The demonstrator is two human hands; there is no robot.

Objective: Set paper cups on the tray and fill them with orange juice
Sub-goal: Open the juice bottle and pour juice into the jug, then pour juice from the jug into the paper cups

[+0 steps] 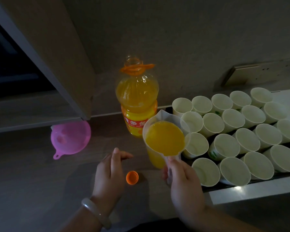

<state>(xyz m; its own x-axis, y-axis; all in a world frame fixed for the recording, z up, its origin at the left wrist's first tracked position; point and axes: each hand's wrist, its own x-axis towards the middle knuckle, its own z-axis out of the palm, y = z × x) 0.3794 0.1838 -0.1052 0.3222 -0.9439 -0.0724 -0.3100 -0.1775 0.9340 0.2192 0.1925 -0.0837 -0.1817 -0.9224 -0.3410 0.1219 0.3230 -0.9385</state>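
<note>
Dark counter [32,181]: 19 empty paper cups [226,144] packed on tray [231,186]. 1 uncapped bottle [136,97], part-full of juice. 1 jug [164,139] holding juice, right hand [184,185] clamped on its handle. Left hand [107,178] fingers loose, empty. 1 cap [132,177], 1 funnel [70,137].

20 paper cups [226,144], 1 bottle [136,92], 1 jug [165,138], 1 funnel [70,138], 1 cap [132,177]

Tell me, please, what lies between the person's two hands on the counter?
The orange bottle cap lies on the counter between the left hand and the right hand, which grips the juice jug; the head view shows it.
</note>
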